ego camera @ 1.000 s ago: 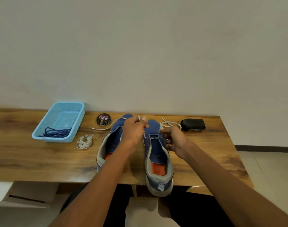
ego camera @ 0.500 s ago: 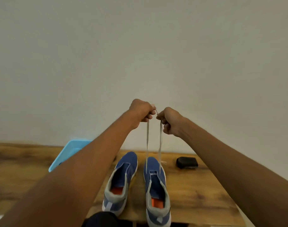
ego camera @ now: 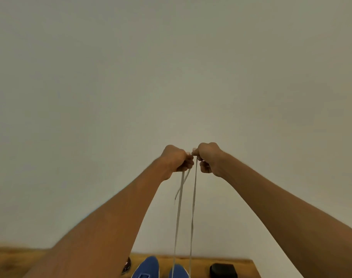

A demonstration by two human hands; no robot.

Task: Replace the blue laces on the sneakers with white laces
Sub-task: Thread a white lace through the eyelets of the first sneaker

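The two ends of the white lace (ego camera: 193, 207) are pinched by the left hand (ego camera: 176, 158) and right hand (ego camera: 209, 157), held level, strands running straight down to the right sneaker (ego camera: 179, 272).

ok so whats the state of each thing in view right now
left hand: raised, grips one lace end
right hand: raised, pinches the other end
white lace: two strands pulled up taut from the right sneaker
right sneaker: on table, toe only visible
left sneaker: on table, unlaced as far as shown
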